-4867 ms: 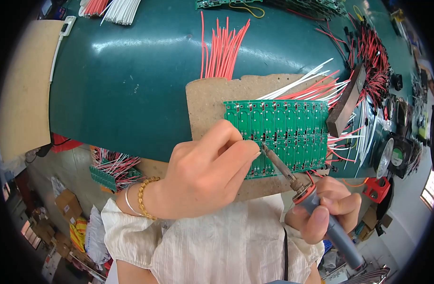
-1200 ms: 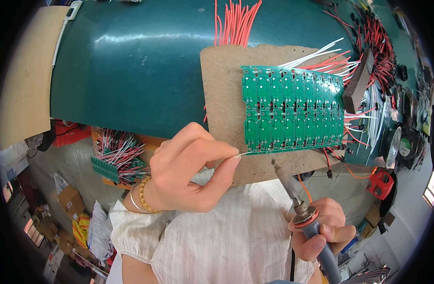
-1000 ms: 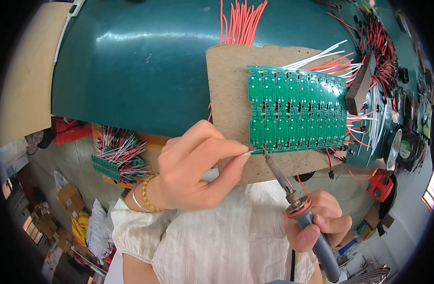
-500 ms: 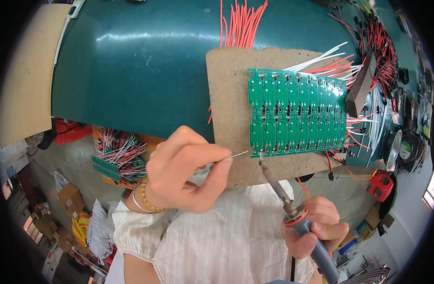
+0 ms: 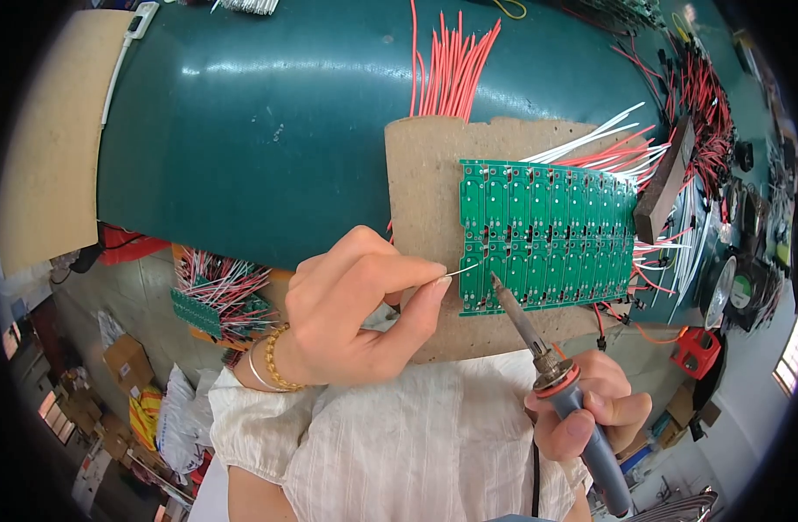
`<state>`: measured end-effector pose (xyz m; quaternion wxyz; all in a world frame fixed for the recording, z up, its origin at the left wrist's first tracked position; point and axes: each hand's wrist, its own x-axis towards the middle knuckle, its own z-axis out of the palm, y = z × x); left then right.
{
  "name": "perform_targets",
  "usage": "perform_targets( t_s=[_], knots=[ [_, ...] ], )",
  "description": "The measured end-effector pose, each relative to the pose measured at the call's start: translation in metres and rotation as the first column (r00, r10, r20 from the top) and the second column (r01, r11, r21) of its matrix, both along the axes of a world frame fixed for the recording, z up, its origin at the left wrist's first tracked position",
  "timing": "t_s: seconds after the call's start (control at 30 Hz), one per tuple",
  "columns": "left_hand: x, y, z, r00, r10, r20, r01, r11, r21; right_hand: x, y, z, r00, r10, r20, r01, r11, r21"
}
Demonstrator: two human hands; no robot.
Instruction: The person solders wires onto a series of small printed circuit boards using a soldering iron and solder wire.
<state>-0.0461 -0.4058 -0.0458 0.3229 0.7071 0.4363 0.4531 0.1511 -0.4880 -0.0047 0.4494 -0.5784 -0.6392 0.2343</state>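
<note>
Apparently mid-soldering, the left hand [image 5: 364, 309] pinched thin wire [image 5: 464, 269] and the right hand [image 5: 594, 404] closed around a soldering iron [image 5: 556, 376] over the green panel [image 5: 551, 235] on brown board [image 5: 425, 174], the next joint likely needing both tips together.

Electronics workshop: soldering iron [image 5: 562, 391], circuit boards [image 5: 548, 237]

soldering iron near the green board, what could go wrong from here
If hot, the soldering iron in the right hand could burn the left hand, which pinches a thin wire near its tip. A slip might also scorch the green board, which the tip touches or hovers over.
</note>
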Motion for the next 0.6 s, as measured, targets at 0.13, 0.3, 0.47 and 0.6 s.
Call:
perform_targets(
  t_s=[0.13, 0.3, 0.47, 0.6],
  knots=[
    [0.003, 0.002, -0.002, 0.999, -0.009, -0.039, 0.008, 1.0, -0.028, -0.008, 0.012, -0.001, 0.994, -0.063, -0.092, 0.06, 0.998, -0.035],
    [0.001, 0.003, 0.001, 0.998, -0.035, -0.058, 0.03, 0.996, -0.084, -0.008, 0.023, -0.002, 0.983, -0.059, -0.174, 0.063, 0.998, 0.013],
    [0.003, 0.002, 0.008, 0.998, -0.056, -0.037, 0.052, 0.993, -0.107, 0.004, 0.021, -0.009, 0.96, -0.095, -0.265, 0.148, 0.971, 0.188],
    [0.011, 0.005, 0.001, 0.995, -0.066, -0.071, 0.062, 0.996, -0.062, 0.001, 0.023, -0.007, 0.969, -0.153, -0.195, 0.178, 0.977, 0.115]
  ],
)
